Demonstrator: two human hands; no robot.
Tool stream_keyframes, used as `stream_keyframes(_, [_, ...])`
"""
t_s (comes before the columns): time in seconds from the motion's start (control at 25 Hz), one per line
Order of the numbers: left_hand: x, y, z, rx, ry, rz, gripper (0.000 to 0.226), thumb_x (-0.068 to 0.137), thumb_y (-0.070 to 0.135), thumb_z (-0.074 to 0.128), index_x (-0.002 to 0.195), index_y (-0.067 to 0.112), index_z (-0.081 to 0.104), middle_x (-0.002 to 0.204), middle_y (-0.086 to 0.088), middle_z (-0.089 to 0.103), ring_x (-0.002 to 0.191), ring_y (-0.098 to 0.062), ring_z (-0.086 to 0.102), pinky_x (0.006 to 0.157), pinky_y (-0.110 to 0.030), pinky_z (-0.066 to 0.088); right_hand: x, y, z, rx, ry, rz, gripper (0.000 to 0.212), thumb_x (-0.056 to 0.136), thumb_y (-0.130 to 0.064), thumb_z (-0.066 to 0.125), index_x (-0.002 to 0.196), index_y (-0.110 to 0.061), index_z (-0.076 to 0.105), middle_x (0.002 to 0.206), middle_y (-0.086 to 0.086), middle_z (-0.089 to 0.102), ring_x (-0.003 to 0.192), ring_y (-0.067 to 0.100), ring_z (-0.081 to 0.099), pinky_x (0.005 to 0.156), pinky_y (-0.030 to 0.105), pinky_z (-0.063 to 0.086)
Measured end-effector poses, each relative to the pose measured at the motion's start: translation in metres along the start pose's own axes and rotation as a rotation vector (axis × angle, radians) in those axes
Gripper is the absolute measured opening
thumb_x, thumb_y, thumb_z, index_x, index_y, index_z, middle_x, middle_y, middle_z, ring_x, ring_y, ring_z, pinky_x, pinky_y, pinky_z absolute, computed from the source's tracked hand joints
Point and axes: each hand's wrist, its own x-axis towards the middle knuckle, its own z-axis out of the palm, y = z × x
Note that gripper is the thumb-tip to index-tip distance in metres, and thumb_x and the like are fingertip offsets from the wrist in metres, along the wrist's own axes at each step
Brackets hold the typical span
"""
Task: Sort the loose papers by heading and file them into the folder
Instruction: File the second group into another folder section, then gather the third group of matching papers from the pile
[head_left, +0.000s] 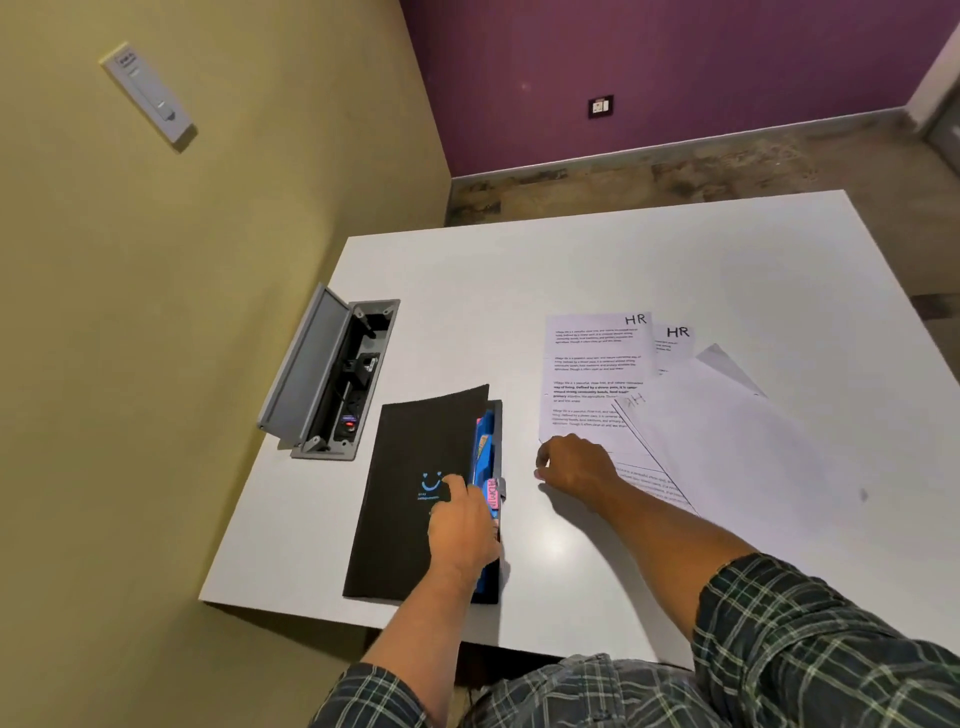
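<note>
On the white tabletop, at about nine o'clock, an open cable box sits sunk into the surface near the wall. Just right of it, at seven o'clock, lies the black folder, its cover slightly lifted so blue dividers and a pink tab show along its right edge. The left hand rests on that edge, fingers curled over the cover beside the tab, seemingly holding the cover. At five o'clock the right hand sits with bent fingers at the near corner of the loose papers; whether it pinches a sheet or only touches it cannot be told. Two sheets headed HR face up; more sheets fan out toward three o'clock, some face down or turned round.

To do this step well, the left hand should probably spread the folder wide at the matching tab, while the right gathers the same-heading sheets, squares their edges, and slides them in flat.
</note>
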Motion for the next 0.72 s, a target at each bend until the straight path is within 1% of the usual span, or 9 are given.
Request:
stream_keyframes(0.08, [0.006,0.009,-0.005,-0.035,0.008,0.039,0.058,0.084,0.042,0.064,0.133,0.014,0.048,0.146,-0.016,0.028,0.104,-0.037,0.062,0.080,-0.039,0.056,-0.003,0.022,-0.005,0.019,0.082,0.061,0.021,0.088,-0.027,0.063,0.108,-0.027,0.072,0.112,-0.002,0.072,0.105,0.025,0.067,0.086,0.032,0.049])
stream_keyframes(0.16, [0.016,0.021,-0.013,-0.106,0.111,0.165,0.037,0.086,0.038,0.056,0.115,0.016,0.058,0.134,-0.011,0.039,0.106,-0.032,0.056,0.075,-0.039,0.054,-0.005,0.051,-0.010,0.075,0.206,0.152,0.025,0.088,-0.019,0.060,0.110,-0.024,0.069,0.114,-0.003,0.069,0.108,0.025,0.066,0.087,0.031,0.049])
stream_keyframes(0.24, [0.029,0.038,-0.024,-0.195,0.202,0.281,0.025,0.087,0.035,0.050,0.099,0.015,0.060,0.120,-0.005,0.045,0.097,-0.028,0.056,0.065,-0.035,0.046,-0.006,0.080,-0.017,0.050,0.300,0.236,0.024,0.086,-0.018,0.061,0.110,-0.018,0.063,0.113,0.002,0.063,0.106,0.027,0.065,0.085,0.033,0.051])
stream_keyframes(0.28, [0.035,0.047,-0.028,-0.230,0.218,0.309,0.024,0.088,0.034,0.049,0.096,0.014,0.059,0.116,-0.004,0.046,0.094,-0.028,0.056,0.063,-0.035,0.044,-0.007,0.094,-0.020,-0.021,0.312,0.280,0.028,0.085,-0.024,0.063,0.112,-0.016,0.059,0.114,0.005,0.059,0.106,0.028,0.063,0.084,0.035,0.050])
stream_keyframes(0.4, [0.053,0.076,-0.031,-0.300,0.173,0.338,0.027,0.092,0.034,0.049,0.110,0.015,0.056,0.122,-0.005,0.044,0.097,-0.029,0.056,0.069,-0.040,0.051,-0.010,0.132,-0.017,-0.200,0.240,0.439,0.057,0.083,-0.051,0.064,0.125,-0.017,0.049,0.125,0.008,0.051,0.113,0.028,0.055,0.088,0.039,0.045])
stream_keyframes(0.48, [0.060,0.094,-0.030,-0.350,0.112,0.372,0.039,0.089,0.034,0.049,0.124,0.018,0.050,0.132,-0.003,0.042,0.106,-0.029,0.055,0.075,-0.041,0.052,-0.009,0.148,-0.010,-0.233,0.222,0.458,0.065,0.085,-0.059,0.057,0.132,-0.016,0.045,0.133,0.012,0.048,0.115,0.029,0.053,0.090,0.040,0.045])
stream_keyframes(0.6, [0.063,0.118,-0.027,-0.370,0.064,0.501,0.055,0.077,0.032,0.054,0.130,0.019,0.047,0.142,-0.002,0.041,0.118,-0.030,0.052,0.083,-0.041,0.052,-0.006,0.153,-0.003,-0.331,0.229,0.420,0.060,0.093,-0.045,0.051,0.139,-0.009,0.041,0.142,0.022,0.045,0.115,0.034,0.055,0.089,0.038,0.048])
stream_keyframes(0.68, [0.062,0.132,-0.021,-0.305,0.036,0.601,0.052,0.077,0.028,0.056,0.127,0.013,0.050,0.142,-0.006,0.044,0.123,-0.031,0.049,0.087,-0.042,0.053,-0.004,0.150,-0.005,-0.364,0.219,0.394,0.049,0.092,-0.029,0.053,0.134,-0.007,0.044,0.140,0.024,0.048,0.113,0.034,0.057,0.085,0.036,0.050])
stream_keyframes(0.72, [0.062,0.138,-0.018,-0.268,0.027,0.636,0.047,0.077,0.025,0.056,0.122,0.011,0.052,0.138,-0.007,0.047,0.123,-0.031,0.049,0.085,-0.041,0.053,-0.004,0.152,-0.009,-0.363,0.216,0.389,0.041,0.090,-0.020,0.054,0.128,-0.008,0.048,0.134,0.021,0.054,0.108,0.033,0.060,0.082,0.035,0.051])
